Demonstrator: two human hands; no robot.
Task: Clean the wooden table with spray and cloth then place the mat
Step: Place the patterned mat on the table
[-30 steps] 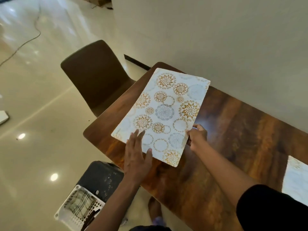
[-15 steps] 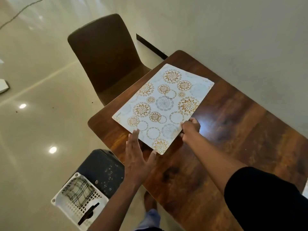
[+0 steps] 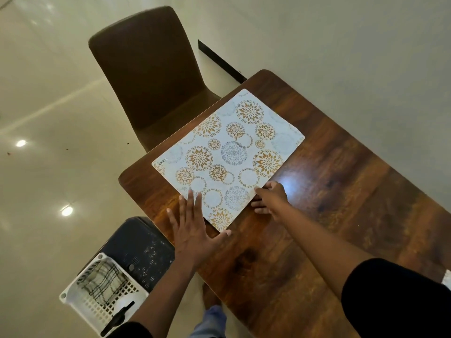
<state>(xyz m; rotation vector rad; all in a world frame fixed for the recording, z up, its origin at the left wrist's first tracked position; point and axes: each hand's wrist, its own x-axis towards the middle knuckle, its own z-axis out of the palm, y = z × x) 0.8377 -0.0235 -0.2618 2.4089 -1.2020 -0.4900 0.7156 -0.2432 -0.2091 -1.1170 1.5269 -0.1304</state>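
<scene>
A white mat [image 3: 229, 157] with gold and grey flower circles lies flat on the wooden table [image 3: 329, 196], near its left end. My left hand [image 3: 192, 228] is spread flat, fingers apart, with the fingertips resting on the mat's near edge. My right hand [image 3: 269, 197] touches the mat's near right edge with curled fingers; whether it pinches the edge I cannot tell. The cloth [image 3: 100, 282] and a dark spray bottle [image 3: 117, 318] lie in a white basket [image 3: 73, 301] beside the table.
A brown chair [image 3: 151, 71] stands at the table's left end. A dark stool [image 3: 139, 247] under the basket sits at the near side. The wall [image 3: 341, 45] runs along the far side. A second mat's corner [image 3: 447, 279] shows at the right edge.
The mat came down from a raised tilt and now lies flat on the table. My left hand moved onto its near edge; the right hand stayed at the right edge.
</scene>
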